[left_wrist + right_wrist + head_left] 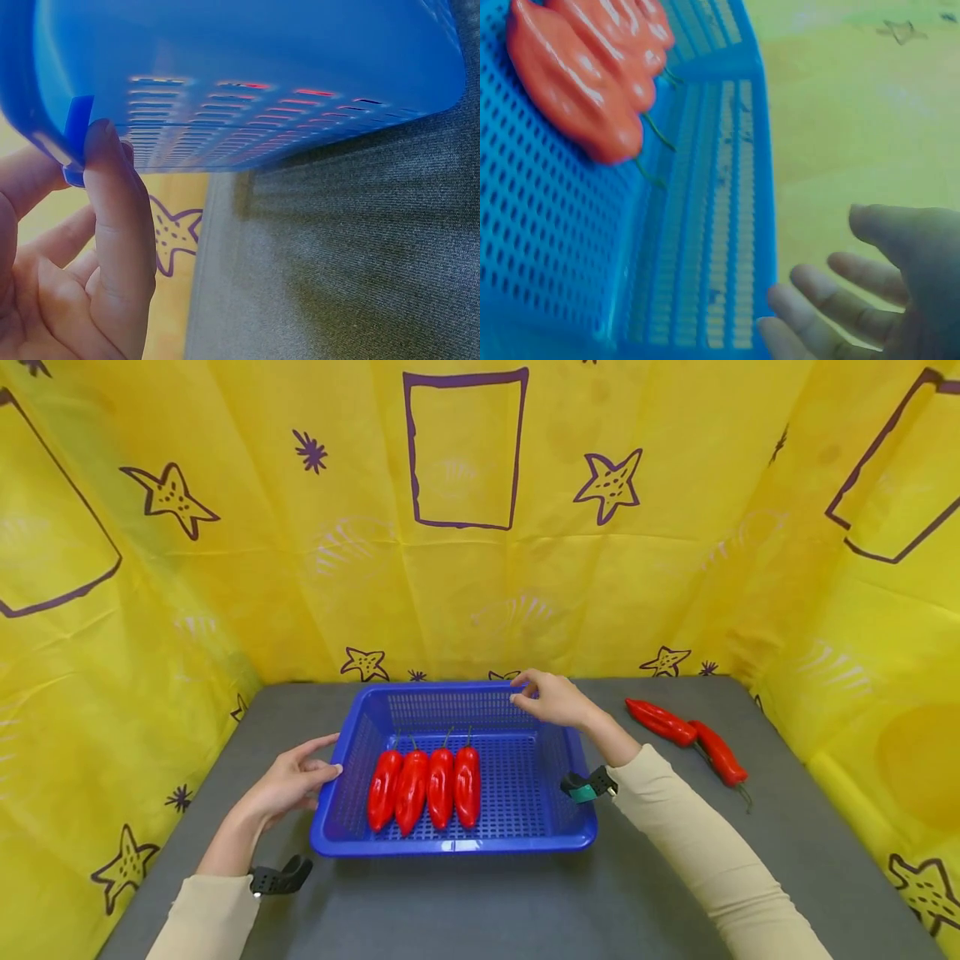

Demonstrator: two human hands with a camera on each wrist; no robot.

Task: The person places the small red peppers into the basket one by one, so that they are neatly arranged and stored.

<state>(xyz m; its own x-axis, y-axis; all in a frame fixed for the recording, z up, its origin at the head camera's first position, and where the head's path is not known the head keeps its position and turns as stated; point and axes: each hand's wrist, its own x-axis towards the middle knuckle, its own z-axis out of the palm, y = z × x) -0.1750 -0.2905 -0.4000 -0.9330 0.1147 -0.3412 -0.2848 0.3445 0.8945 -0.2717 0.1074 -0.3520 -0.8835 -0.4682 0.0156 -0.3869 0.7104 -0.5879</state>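
Note:
A blue plastic basket (453, 846) with slotted walls stands on the grey table. Several glossy red peppers (467, 787), green stems toward the far wall, lie side by side in its left half. At the left end my left hand (292, 781) pinches the basket's rim; in the left wrist view its thumb (112, 202) presses the outer wall just under the lip. My right hand (558, 702) hovers by the far right corner of the basket. In the right wrist view its fingers (847, 311) are spread and relaxed, holding nothing, with fingertips close to the rim.
Two more red peppers, one farther back (660, 722) and one nearer (718, 753), lie end to end on the grey table (465, 910) to the right of the basket. Yellow cloth (465, 602) with starfish drawings hangs behind and along both sides.

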